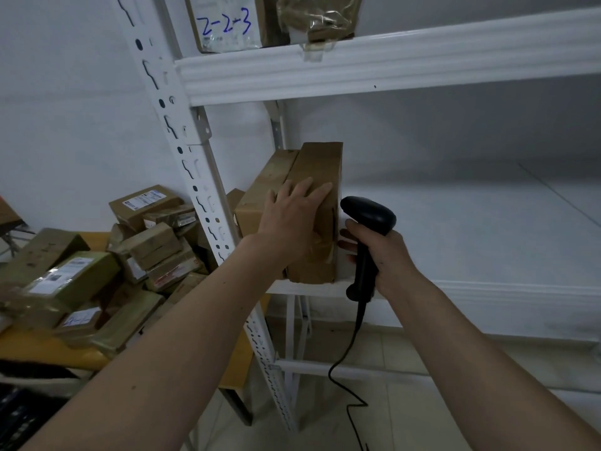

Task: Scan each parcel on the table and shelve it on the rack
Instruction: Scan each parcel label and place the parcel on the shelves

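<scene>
- Left hand [294,216] lies flat, fingers straight, on the box [317,219] standing on the rack [406,68].
- Right hand [380,252], just beside it, grips the scanner [369,219].
- Plenty of parcels [97,262] left of both hands, so lots to go.

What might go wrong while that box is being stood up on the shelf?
The upright box sits at the shelf's front edge; once the left hand lets go it might tip off. The scanner cable dangles toward the floor and could snag.
</scene>
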A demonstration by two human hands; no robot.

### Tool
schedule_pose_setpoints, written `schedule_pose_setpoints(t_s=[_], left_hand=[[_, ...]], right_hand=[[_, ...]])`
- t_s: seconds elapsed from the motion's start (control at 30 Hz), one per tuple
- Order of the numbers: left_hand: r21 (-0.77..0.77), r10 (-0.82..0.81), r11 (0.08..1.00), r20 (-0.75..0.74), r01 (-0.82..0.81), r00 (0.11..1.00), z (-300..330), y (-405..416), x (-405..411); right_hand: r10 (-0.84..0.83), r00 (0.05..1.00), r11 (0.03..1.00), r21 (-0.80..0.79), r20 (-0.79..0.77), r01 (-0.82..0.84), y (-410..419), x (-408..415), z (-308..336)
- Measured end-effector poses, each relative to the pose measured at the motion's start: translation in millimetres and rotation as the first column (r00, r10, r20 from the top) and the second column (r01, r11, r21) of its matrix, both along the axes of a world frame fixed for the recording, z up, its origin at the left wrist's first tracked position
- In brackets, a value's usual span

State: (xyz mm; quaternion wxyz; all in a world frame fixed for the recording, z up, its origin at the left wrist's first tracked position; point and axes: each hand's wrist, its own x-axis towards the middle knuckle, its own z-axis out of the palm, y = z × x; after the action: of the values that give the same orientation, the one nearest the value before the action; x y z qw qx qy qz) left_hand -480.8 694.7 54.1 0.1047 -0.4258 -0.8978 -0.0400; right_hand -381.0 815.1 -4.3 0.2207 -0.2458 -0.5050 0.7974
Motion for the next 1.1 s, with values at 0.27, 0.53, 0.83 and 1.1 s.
schedule_pose_setpoints(t_s=[0.27,0.53,0.83,1.1], left_hand=[[0.616,-0.067,0.785,-0.007,0.057,0.998,-16,-42,18],[0.628,-0.045,0.764,0.285,-0.15,0.958,-49,-152,5],[0.379,0.208,0.842,0.428,-0.384,0.879,-96,-325,-44],[0.328,0.27,0.758,0.629,-0.564,0.729,-137,-447,-75]], right_hand=[[-0.18,0.983,0.981,0.063,-0.041,0.182,-53,37,7],[0.0,1.0,0.994,0.113,0.025,-0.003,-155,18,4],[0.145,0.973,0.986,0.055,0.178,-0.157,-292,-53,-41],[0.21,0.947,0.969,0.081,0.242,-0.235,-387,-96,-74]])
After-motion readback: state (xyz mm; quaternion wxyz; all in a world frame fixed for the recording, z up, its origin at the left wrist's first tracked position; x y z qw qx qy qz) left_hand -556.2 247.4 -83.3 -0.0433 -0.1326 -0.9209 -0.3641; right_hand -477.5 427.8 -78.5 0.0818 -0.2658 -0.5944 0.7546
